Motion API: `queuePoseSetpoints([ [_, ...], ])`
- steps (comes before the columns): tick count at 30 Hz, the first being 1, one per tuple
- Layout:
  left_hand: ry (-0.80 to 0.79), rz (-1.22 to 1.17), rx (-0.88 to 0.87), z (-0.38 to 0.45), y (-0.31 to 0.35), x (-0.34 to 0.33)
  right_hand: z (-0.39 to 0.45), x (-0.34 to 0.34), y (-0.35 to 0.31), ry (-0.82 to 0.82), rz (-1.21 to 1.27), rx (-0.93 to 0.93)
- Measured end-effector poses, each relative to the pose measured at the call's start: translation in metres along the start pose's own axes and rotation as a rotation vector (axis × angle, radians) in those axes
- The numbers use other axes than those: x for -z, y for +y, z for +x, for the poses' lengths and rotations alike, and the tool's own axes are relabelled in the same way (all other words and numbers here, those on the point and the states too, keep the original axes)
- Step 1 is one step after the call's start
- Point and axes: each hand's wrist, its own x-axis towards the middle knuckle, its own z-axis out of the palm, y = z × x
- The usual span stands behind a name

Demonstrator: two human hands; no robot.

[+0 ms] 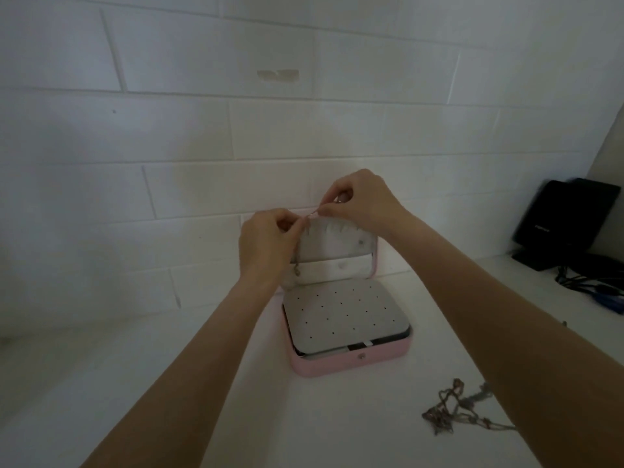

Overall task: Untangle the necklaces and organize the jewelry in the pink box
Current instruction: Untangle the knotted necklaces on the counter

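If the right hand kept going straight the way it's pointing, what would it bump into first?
Probably the left hand. The right hand points leftward along the pink box lid's top edge, pinching a thin chain between them.

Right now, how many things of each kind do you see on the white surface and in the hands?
Pink jewelry box, open: 1
Chain pinched between left hand and right hand, at the lid's top edge: 1
Tangled chain pile on the surface, individual necklaces not countable: 1
Black device with cables: 1
Total: 4

Both forearms bare, no sleeves in view. Left hand (266,246) without jewellery; right hand (363,201) likewise unadorned.
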Motion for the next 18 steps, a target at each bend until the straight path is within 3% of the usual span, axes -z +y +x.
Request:
queuePoseSetpoints([
  [4, 0.036, 0.091, -0.006, -0.004, -0.002, -0.003, -0.007, -0.015, 0.012, 0.154, 0.094, -0.107],
  [8, 0.078, 0.394, -0.095, -0.01, -0.002, -0.009, -0.014, -0.036, 0.02, 0.244, 0.149, -0.233],
  [18, 0.111, 0.701, -0.188, -0.005, -0.002, -0.016, -0.016, -0.054, 0.02, 0.347, 0.278, -0.345],
])
